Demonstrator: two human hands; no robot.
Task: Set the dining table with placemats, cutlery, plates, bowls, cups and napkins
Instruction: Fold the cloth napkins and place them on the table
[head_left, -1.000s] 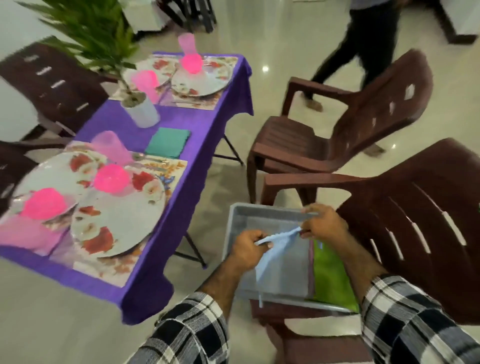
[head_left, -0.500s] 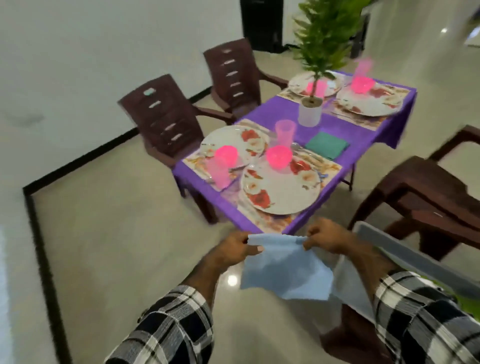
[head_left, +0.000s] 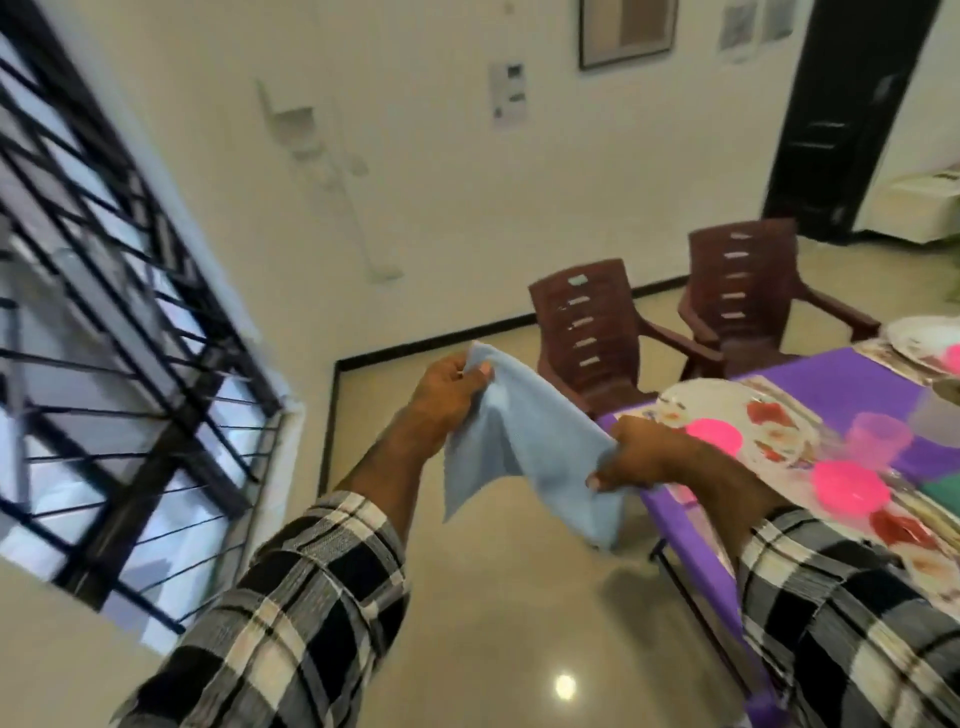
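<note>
Beside the purple table (head_left: 810, 371), left hand (head_left: 447, 397) and right hand (head_left: 641, 457) now pinch the blue napkin (head_left: 524, 447) spread open, lifted from the tray, ready for placing.

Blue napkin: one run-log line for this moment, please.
step: napkin placement | left hand: pinching blue napkin corner | right hand: pinching opposite corner | napkin: hanging, off table | status: not yet placed
</note>
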